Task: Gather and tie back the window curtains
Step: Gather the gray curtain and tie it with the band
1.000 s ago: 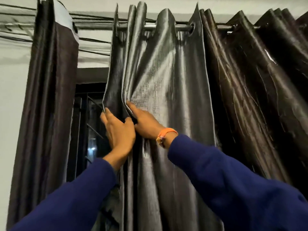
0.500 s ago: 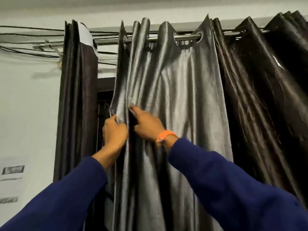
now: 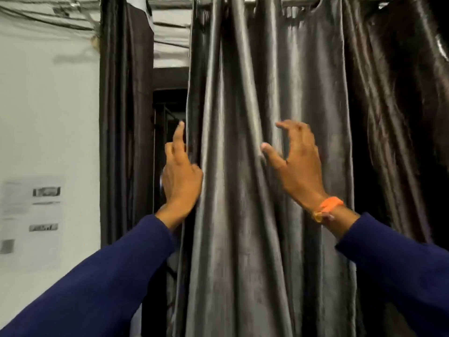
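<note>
my left hand (image 3: 181,176) is at the left edge of the grey curtain (image 3: 243,166). its first finger points up along the edge, the other fingers are bent toward the cloth; if they pinch it, i cannot tell. my right hand (image 3: 297,164) is spread wide, thumb and fingers apart, thumb tip touching a fold, holding nothing. an orange band (image 3: 329,206) is on this wrist. the grey curtain hangs in folds from the rod (image 3: 298,0), between a dark curtain (image 3: 125,117) at left and a brown curtain (image 3: 401,117) at right. on the white wall (image 3: 48,105) hangs a blurred paper (image 3: 31,222).
</note>
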